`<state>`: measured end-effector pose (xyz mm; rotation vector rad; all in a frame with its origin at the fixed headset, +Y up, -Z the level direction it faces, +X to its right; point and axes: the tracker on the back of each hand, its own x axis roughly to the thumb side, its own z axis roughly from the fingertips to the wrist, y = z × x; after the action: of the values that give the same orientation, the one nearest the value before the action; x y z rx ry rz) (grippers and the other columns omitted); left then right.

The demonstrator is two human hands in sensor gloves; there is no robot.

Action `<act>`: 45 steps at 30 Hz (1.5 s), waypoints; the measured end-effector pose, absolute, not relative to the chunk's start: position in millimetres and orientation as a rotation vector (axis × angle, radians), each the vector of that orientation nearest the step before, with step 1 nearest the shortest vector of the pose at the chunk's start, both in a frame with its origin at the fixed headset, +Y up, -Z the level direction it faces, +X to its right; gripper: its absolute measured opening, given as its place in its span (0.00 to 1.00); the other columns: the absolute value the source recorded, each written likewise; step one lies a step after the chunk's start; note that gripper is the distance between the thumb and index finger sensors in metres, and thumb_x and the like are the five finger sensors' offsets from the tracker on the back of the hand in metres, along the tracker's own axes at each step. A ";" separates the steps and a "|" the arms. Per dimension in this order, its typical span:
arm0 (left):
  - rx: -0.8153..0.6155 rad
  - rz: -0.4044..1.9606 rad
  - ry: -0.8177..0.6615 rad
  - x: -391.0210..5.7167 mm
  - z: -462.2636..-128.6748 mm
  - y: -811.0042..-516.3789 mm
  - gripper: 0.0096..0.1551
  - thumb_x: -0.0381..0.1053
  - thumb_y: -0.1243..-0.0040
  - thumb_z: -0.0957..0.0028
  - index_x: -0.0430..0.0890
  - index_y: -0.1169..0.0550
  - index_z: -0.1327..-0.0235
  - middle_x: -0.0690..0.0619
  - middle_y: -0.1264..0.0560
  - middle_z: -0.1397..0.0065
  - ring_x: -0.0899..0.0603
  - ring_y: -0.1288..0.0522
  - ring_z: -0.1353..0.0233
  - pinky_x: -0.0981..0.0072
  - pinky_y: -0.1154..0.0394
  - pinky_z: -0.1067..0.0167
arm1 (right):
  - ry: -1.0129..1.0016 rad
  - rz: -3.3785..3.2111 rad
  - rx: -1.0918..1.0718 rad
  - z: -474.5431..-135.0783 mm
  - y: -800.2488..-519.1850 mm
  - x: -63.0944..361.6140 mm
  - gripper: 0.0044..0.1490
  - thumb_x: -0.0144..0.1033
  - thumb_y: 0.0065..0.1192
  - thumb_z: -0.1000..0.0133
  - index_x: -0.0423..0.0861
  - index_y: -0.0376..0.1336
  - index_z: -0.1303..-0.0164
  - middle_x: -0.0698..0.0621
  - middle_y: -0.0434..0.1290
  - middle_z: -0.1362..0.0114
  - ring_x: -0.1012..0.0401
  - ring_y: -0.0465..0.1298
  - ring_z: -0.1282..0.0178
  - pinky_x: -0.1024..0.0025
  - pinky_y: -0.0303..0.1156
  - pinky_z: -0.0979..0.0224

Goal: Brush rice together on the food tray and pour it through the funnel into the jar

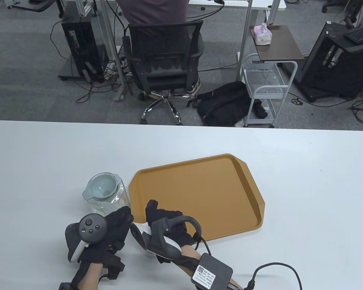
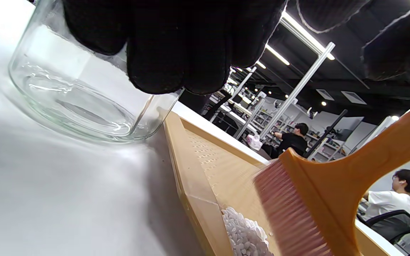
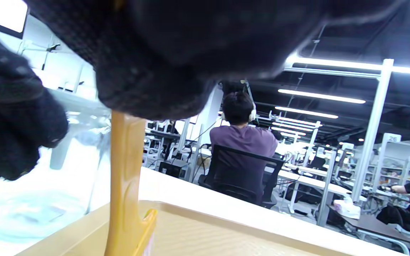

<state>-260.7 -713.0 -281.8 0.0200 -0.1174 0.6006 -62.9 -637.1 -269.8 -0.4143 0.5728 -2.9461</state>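
**Rice is piled in the near corner, jar's steadied, brush is working**

Starting at your left: the jar (image 1: 109, 196) sits on the worktop (image 1: 290, 181) just off the tray's 9 o'clock edge, with the pale funnel (image 1: 102, 186) already seated in its mouth. Makes sense to park it there, since the pour only has to travel a tiny way off the tray corner. Your left hand (image 1: 109, 232) is at the jar's 6 o'clock side; in the left wrist view the gloved fingertips (image 2: 162, 60) lie against the glass. Looks like a steadying hold so it won't skid, but I can't tell if the fingers actually wrap it or just rest on it. The jar looks empty from that angle.

Moving right, the orange tray (image 1: 196, 196) lies flat, and the rice (image 2: 244, 234) is heaped in its near-left corner, right by the jar. Good spot for tipping out, I'd guess.

Your right hand (image 1: 166, 223) hovers over the tray's 7 o'clock corner, clenched around the handle of the brush (image 2: 319, 199). Bristles point down at the tray floor just beside the rice heap, so you're mid-sweep by the look of it. Pouring isn't started yet.
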 end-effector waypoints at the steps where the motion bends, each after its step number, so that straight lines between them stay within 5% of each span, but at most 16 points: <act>1: 0.012 0.596 -0.116 -260.4 -281.3 -712.8 0.33 0.66 0.49 0.45 0.49 0.24 0.33 0.45 0.18 0.34 0.37 0.19 0.37 0.39 0.28 0.37 | 0.588 -2.944 -0.400 -271.0 -634.9 -58.4 0.32 0.44 0.68 0.50 0.42 0.73 0.38 0.49 0.85 0.71 0.62 0.81 0.82 0.66 0.79 0.74; 13: 0.047 0.607 -0.124 -261.4 -276.4 -704.0 0.34 0.66 0.50 0.45 0.49 0.24 0.33 0.45 0.18 0.33 0.37 0.19 0.37 0.39 0.28 0.37 | 0.595 -2.575 -0.260 -288.7 -655.2 -20.6 0.41 0.47 0.78 0.56 0.43 0.70 0.34 0.50 0.85 0.71 0.61 0.81 0.82 0.65 0.79 0.73; 19: 0.031 0.611 -0.115 -262.0 -278.1 -707.2 0.34 0.66 0.49 0.45 0.49 0.24 0.33 0.45 0.18 0.33 0.37 0.19 0.37 0.39 0.28 0.37 | 0.540 -2.509 -0.400 -290.2 -671.6 -49.1 0.40 0.48 0.75 0.55 0.43 0.70 0.33 0.51 0.84 0.72 0.63 0.79 0.83 0.66 0.78 0.74; 33: -0.003 0.645 -0.116 -264.2 -282.6 -711.9 0.34 0.66 0.50 0.45 0.49 0.24 0.33 0.45 0.18 0.33 0.37 0.19 0.37 0.39 0.28 0.37 | 0.617 -2.611 -0.735 -263.9 -659.6 -90.6 0.38 0.48 0.70 0.53 0.43 0.69 0.34 0.52 0.84 0.71 0.63 0.79 0.83 0.67 0.78 0.73; 39: -0.008 0.617 -0.114 -262.0 -282.8 -713.3 0.34 0.66 0.50 0.45 0.49 0.24 0.33 0.45 0.18 0.34 0.37 0.19 0.37 0.39 0.28 0.37 | 0.675 -2.774 -0.690 -266.2 -640.1 -56.8 0.39 0.48 0.67 0.53 0.41 0.69 0.34 0.51 0.84 0.70 0.62 0.80 0.82 0.66 0.79 0.73; 45: -0.012 0.610 -0.112 -261.1 -282.8 -713.7 0.33 0.66 0.50 0.45 0.49 0.24 0.33 0.45 0.18 0.34 0.37 0.19 0.37 0.39 0.28 0.37 | 0.811 -3.019 -0.568 -271.9 -619.0 26.4 0.37 0.47 0.67 0.54 0.43 0.70 0.36 0.51 0.87 0.63 0.59 0.86 0.74 0.63 0.83 0.65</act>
<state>-261.1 -713.7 -282.8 -0.0120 -0.1119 0.6101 26.4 -619.0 -271.9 -0.5680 0.8112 -3.0188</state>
